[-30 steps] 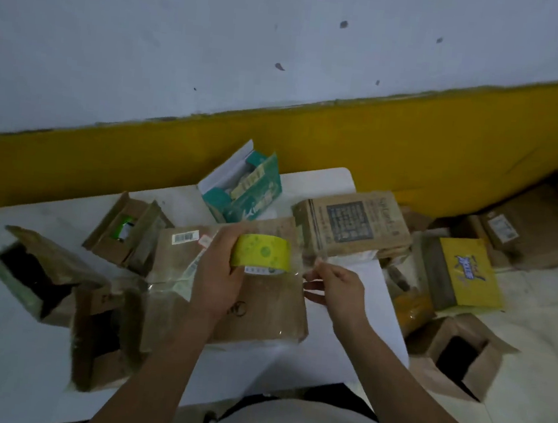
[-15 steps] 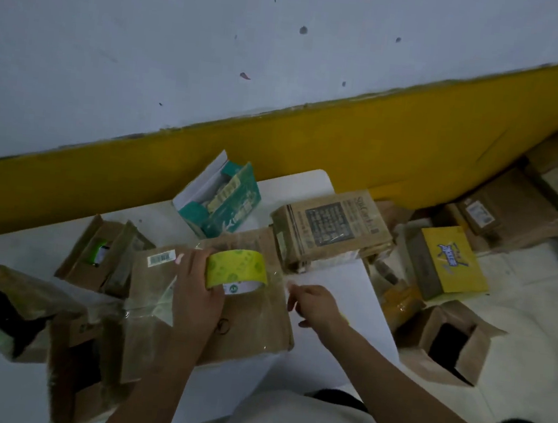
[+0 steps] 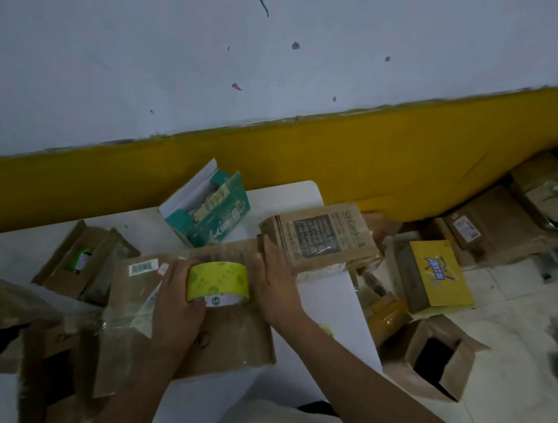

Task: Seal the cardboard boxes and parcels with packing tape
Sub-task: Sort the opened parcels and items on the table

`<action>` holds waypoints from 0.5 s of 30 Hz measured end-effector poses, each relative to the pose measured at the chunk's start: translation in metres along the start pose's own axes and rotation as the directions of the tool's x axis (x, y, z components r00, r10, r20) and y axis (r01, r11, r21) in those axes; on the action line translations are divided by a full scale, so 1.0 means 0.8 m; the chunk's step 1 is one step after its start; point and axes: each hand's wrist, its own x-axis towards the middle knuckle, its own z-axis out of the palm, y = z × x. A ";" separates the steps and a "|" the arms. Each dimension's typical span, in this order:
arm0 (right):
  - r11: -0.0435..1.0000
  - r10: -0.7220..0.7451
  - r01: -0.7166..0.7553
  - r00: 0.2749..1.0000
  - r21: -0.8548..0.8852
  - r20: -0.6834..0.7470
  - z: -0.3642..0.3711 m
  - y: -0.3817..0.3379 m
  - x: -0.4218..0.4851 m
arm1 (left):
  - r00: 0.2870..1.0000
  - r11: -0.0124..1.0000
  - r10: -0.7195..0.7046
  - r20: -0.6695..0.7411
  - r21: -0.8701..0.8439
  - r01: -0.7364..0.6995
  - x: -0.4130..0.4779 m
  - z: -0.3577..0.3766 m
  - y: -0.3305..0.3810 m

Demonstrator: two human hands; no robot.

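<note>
White table: brown parcel, glossy film; left hand grips yellow-green roll.

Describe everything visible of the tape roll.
The tape roll is yellow-green with darker green spots, and a white strip bearing a small round green mark shows along its lower edge. It stands on edge, outer band facing the camera, over the flat brown parcel. The left hand grips its left side; the right hand lies flat just to its right, contact unclear.

"SilkCare" printed on cardboard box
</note>
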 end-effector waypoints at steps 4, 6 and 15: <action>0.977 0.034 -0.054 0.995 0.208 0.096 0.017 0.005 0.005 | 0.990 0.980 -0.122 0.073 -0.151 0.132 -0.001 0.001 -0.002; 0.979 0.032 -0.053 0.994 0.196 0.108 0.019 0.013 0.009 | 0.985 0.973 -0.134 0.107 -0.172 0.151 -0.002 0.002 -0.002; 0.998 0.035 -0.037 0.998 0.047 0.052 0.018 0.013 0.006 | 0.967 0.966 -0.082 0.239 -0.219 0.136 0.028 -0.050 -0.001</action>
